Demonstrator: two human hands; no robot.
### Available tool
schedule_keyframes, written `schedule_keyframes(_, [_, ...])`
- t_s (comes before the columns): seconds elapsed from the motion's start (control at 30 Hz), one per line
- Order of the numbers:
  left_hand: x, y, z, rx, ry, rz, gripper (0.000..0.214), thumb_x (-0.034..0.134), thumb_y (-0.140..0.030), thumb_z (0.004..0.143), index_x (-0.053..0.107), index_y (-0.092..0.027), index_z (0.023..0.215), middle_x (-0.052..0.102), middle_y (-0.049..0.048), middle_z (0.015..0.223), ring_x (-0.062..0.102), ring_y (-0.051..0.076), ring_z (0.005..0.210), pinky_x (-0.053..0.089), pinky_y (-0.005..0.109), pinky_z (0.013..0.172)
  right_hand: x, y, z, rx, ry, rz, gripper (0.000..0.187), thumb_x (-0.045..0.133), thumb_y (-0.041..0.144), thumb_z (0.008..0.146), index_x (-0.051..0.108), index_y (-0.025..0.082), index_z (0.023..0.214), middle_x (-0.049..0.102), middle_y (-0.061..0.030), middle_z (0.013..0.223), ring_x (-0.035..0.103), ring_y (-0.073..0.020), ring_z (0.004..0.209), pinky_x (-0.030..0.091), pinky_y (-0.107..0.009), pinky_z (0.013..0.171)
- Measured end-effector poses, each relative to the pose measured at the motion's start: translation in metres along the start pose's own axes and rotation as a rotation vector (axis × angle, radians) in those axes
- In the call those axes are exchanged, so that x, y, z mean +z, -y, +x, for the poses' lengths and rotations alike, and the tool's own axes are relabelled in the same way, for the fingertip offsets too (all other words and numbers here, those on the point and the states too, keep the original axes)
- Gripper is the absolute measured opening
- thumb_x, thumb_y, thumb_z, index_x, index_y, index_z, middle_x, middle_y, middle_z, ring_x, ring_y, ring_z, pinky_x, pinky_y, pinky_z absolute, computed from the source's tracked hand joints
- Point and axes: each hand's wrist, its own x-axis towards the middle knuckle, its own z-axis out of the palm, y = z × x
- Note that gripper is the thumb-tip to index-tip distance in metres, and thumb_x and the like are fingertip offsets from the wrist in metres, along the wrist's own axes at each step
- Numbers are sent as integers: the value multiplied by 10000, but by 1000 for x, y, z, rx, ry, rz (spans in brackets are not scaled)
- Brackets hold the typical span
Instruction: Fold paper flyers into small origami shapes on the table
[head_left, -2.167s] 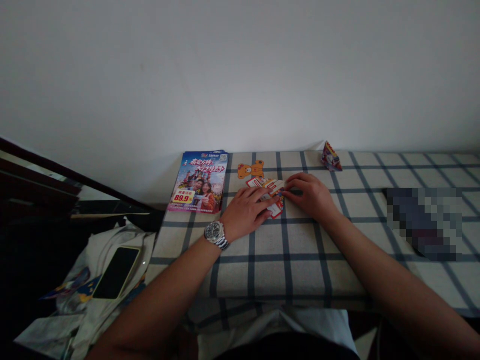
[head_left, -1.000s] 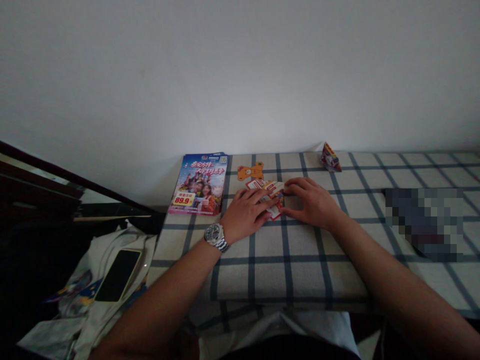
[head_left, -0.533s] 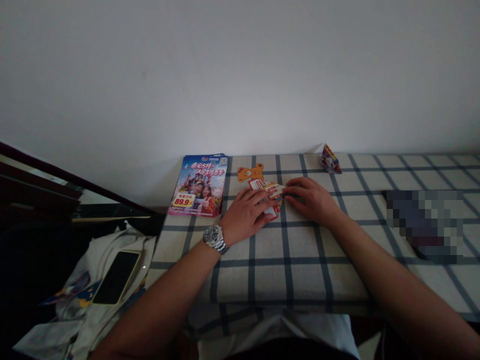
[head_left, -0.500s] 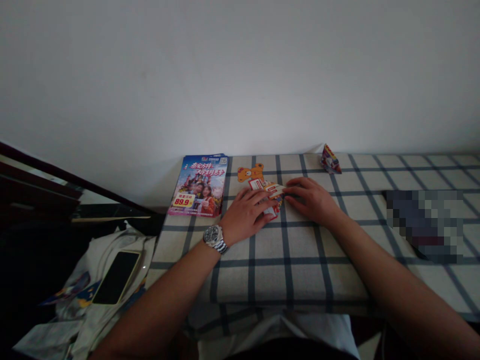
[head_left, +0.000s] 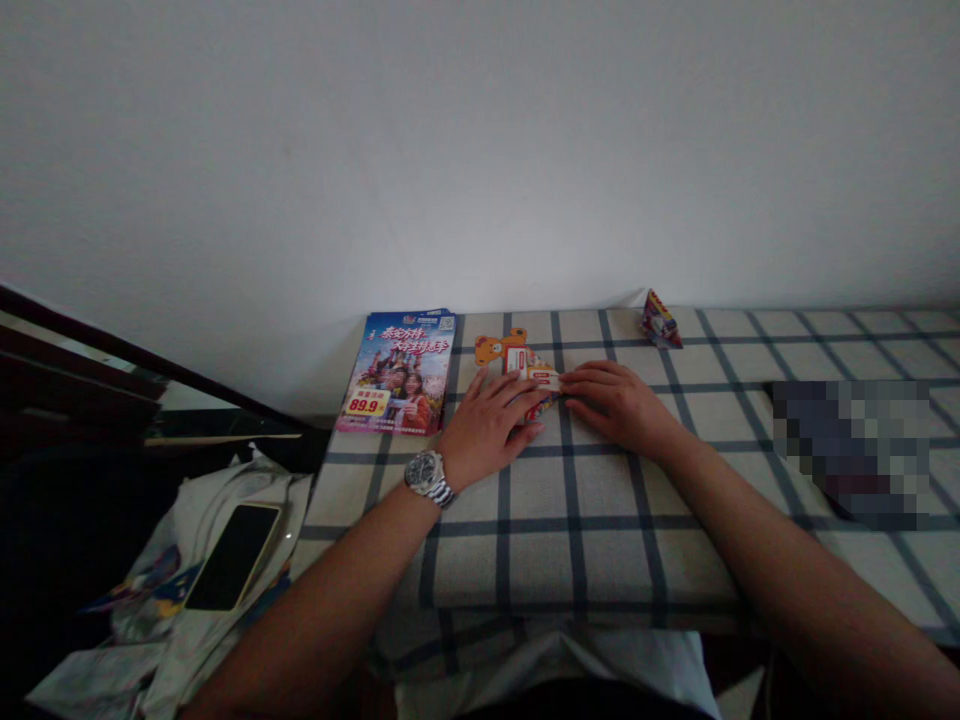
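Observation:
A partly folded red-and-white printed paper (head_left: pixel 529 376) lies on the checked tablecloth (head_left: pixel 600 500) near the far edge. My left hand (head_left: pixel 487 425), with a metal watch on its wrist, lies flat on the paper's left part with the fingers stretched out. My right hand (head_left: pixel 611 405) presses its fingertips against the paper's right edge, fingers close together and extended. An orange bear-shaped cut-out (head_left: pixel 491 347) lies just beyond the paper.
A stack of colourful flyers (head_left: pixel 396 372) lies at the table's far left corner. A small folded paper piece (head_left: pixel 660 320) stands by the wall. A blurred dark patch (head_left: pixel 855 445) is on the right. A phone (head_left: pixel 234 556) rests on cloth at lower left.
The paper has been folded smaller and sits a little farther from me. Both hands have shifted slightly towards the wall with it.

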Motion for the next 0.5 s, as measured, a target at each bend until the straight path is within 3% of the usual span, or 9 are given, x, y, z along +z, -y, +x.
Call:
schedule_keyframes(0.3, [3,3,0,-7,-31,42,494,528,-430,1054,519,-230,1506,523,67,1567,380,286,1517,210,533,1320,-1,8,0,-90,64,72,293,633,289,998,722,254,1275,766,-74,1243,660,-295,1201,573,-498,1025])
schedule_keyframes(0.5, [1,1,-1,-50,-26,71,485,566,-421,1036,533,-252,1490,529,93,1528,492,309,1390,402,533,1196,-3,12,1,-112,101,107,300,616,300,1015,702,233,1294,757,-88,1245,665,-284,1186,566,-477,1027])
